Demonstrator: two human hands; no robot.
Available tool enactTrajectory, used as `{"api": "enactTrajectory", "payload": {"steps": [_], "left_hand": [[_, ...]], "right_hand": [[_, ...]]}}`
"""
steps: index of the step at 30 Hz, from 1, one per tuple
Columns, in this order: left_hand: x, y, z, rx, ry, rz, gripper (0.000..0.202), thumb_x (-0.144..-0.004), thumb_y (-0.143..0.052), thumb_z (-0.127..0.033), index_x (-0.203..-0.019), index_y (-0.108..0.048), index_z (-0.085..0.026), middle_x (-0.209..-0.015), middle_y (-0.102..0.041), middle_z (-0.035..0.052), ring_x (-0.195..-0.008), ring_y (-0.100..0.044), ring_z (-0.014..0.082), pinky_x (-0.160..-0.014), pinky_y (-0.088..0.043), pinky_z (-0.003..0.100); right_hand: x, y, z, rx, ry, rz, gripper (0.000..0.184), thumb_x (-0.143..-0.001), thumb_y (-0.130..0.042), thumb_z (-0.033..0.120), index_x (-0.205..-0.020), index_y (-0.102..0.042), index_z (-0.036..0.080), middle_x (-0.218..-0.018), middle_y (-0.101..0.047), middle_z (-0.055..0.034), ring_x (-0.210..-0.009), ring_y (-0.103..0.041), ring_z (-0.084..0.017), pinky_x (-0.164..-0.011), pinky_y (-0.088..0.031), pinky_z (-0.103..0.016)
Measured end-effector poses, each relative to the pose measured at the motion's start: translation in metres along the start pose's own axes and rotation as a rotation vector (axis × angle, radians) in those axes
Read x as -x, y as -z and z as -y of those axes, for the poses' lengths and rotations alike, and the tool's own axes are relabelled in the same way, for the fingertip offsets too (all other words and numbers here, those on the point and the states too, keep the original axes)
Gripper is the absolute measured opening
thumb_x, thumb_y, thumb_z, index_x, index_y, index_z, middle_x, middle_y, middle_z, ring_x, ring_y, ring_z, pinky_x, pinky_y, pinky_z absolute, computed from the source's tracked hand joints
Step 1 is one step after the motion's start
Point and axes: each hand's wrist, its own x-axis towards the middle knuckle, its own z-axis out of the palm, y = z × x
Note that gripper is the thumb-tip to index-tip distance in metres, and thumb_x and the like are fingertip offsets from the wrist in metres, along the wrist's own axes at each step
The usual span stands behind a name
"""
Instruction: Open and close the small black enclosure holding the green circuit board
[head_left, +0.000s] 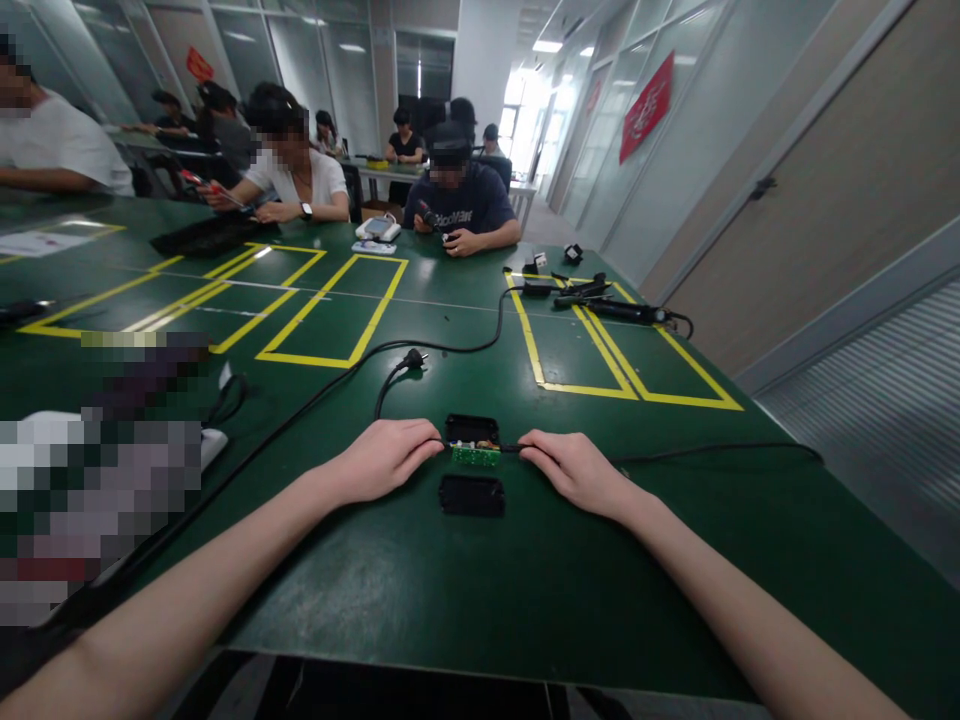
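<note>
While your left hand (397, 458) pinches the left cord (445, 442) and your right hand (574, 470) the right cord (512, 449), fingers closed on both, the board (476, 456) is between them. The far shell (471, 427) is just behind it; the near shell (472, 496) lies apart, toward you. From there, broad table (420, 590) runs to its front edge (450, 667), and the plug (412, 360) lies beyond your left hand.

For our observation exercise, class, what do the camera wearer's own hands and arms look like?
The left hand and right hand are ungloved, with no rings visible. The left arm and right arm are slim, with no sleeves or watch in view.
</note>
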Motion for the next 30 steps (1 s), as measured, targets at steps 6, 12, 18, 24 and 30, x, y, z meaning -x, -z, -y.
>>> {"api": "enactTrajectory", "payload": {"steps": [6, 12, 18, 24, 30], "left_hand": [[0.002, 0.004, -0.006, 0.114, 0.024, 0.039, 0.036, -0.108, -0.036, -0.035, -0.090, -0.062, -0.019, -0.078, -0.065, 0.0021, -0.071, -0.061, 0.0167, -0.068, -0.043, 0.025], [0.003, 0.008, -0.010, 0.310, 0.024, 0.126, 0.038, -0.105, -0.041, -0.038, -0.082, -0.063, -0.017, -0.073, -0.063, 0.0004, -0.066, -0.057, 0.0133, -0.065, -0.040, 0.022], [0.005, 0.004, -0.008, 0.328, 0.008, 0.136, 0.027, -0.099, -0.054, -0.033, -0.083, -0.067, -0.016, -0.069, -0.061, -0.0007, -0.059, -0.051, 0.0111, -0.059, -0.034, 0.022], [0.007, 0.001, -0.005, 0.370, 0.007, 0.089, 0.023, -0.095, -0.063, -0.031, -0.078, -0.063, -0.016, -0.067, -0.057, -0.0029, -0.060, -0.048, 0.0108, -0.059, -0.033, 0.021], [0.007, -0.001, -0.002, 0.218, -0.014, 0.038, 0.016, -0.095, -0.064, -0.026, -0.080, -0.063, -0.017, -0.072, -0.060, -0.0016, -0.064, -0.055, 0.0126, -0.061, -0.036, 0.022]], "right_hand": [[0.003, 0.008, 0.008, -0.051, -0.020, 0.104, 0.038, -0.110, -0.034, 0.039, -0.090, -0.061, 0.021, -0.073, -0.066, -0.0023, -0.058, -0.060, -0.016, -0.060, -0.041, -0.026], [0.004, 0.013, 0.015, -0.102, -0.010, 0.190, 0.038, -0.109, -0.036, 0.038, -0.087, -0.061, 0.021, -0.072, -0.065, -0.0013, -0.061, -0.059, -0.015, -0.063, -0.041, -0.026], [0.005, 0.009, 0.013, -0.138, 0.002, 0.188, 0.027, -0.105, -0.050, 0.036, -0.100, -0.071, 0.019, -0.078, -0.071, -0.0033, -0.063, -0.061, -0.015, -0.062, -0.041, -0.026], [0.005, 0.005, 0.007, -0.145, 0.009, 0.104, 0.022, -0.101, -0.057, 0.035, -0.099, -0.071, 0.018, -0.068, -0.064, 0.0006, -0.055, -0.053, -0.012, -0.056, -0.038, -0.025], [0.003, -0.004, 0.009, -0.138, 0.024, 0.077, 0.020, -0.103, -0.056, 0.033, -0.105, -0.071, 0.020, -0.085, -0.073, -0.0029, -0.065, -0.062, -0.014, -0.061, -0.043, -0.025]]}}
